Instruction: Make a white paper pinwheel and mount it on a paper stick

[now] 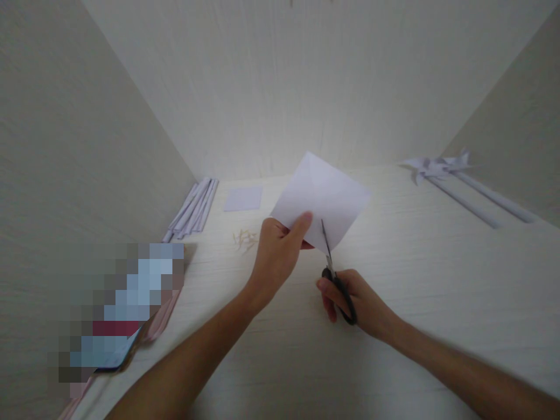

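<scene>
My left hand (280, 251) pinches a square sheet of white paper (321, 189) along its lower left edge, thumb on top. The sheet is held above the table, turned corner-up, with faint crease lines. In my right hand (354, 300) is a pair of black-handled scissors (329, 265), the fingers in the handle loops. One blade lies over the face of the sheet near its lower corner; the other blade is hidden behind the paper.
A stack of paper squares (243, 199) and a scatter of thin tan sticks (245, 238) lie left of centre. Rolled paper tubes (195, 207) rest by the left wall. White paper pinwheels (437, 167) on tubes lie far right. A blurred-out propped device (131, 315) stands lower left.
</scene>
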`<state>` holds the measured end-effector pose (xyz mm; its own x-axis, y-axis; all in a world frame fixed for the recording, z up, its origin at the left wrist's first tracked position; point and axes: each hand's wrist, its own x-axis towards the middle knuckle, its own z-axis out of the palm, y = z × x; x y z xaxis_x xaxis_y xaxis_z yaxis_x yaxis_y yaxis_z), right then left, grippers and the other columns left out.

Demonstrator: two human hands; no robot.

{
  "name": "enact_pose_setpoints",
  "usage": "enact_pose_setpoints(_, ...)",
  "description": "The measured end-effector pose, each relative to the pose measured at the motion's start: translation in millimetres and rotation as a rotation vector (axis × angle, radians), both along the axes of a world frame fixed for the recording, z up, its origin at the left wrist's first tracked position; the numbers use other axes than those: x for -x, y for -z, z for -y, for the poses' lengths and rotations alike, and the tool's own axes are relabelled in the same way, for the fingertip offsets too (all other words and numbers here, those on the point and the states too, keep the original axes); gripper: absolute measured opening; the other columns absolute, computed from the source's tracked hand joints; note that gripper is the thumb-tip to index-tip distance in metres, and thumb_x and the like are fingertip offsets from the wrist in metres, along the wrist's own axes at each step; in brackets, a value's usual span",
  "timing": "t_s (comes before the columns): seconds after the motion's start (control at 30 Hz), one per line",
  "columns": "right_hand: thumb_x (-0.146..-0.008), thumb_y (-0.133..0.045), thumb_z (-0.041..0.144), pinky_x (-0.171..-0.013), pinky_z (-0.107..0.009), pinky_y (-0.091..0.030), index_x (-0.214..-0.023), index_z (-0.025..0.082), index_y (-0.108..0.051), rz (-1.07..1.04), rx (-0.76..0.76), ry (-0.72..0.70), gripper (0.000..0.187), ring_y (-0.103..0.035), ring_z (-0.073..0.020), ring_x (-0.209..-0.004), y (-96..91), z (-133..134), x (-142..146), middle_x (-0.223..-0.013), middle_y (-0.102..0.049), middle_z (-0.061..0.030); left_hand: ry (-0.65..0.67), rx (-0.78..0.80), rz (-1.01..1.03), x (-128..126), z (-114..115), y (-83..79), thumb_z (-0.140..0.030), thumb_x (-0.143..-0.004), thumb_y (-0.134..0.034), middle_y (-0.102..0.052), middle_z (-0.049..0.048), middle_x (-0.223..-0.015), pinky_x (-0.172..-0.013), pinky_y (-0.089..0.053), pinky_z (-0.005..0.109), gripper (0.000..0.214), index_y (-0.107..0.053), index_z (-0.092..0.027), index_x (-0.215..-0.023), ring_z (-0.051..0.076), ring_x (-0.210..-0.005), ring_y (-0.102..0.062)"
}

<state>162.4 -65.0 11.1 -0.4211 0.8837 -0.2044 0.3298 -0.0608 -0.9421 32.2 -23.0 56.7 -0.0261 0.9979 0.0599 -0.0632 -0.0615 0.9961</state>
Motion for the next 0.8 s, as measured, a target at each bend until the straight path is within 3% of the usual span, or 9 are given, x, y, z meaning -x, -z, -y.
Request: enact_pose_setpoints(0.8,-0.078,-0.037,0.054,-0.039,-0.020,-0.029,-0.043,0.015,-0.046,0.006,0.017,0.010,0.053,-0.040,-0.0066,-0.036,1.8,0.7,0.0,-0.038,-0.046,0.0005,-0.014,0.009,0.046,-0.8,2.0,0.2,-0.042,-0.063,-0.060,-0.065,0.0028,-0.063,-0.053,-0.053,0.026,0.036,-0.065,-0.012,-0.082,0.015,-0.059,-0.061)
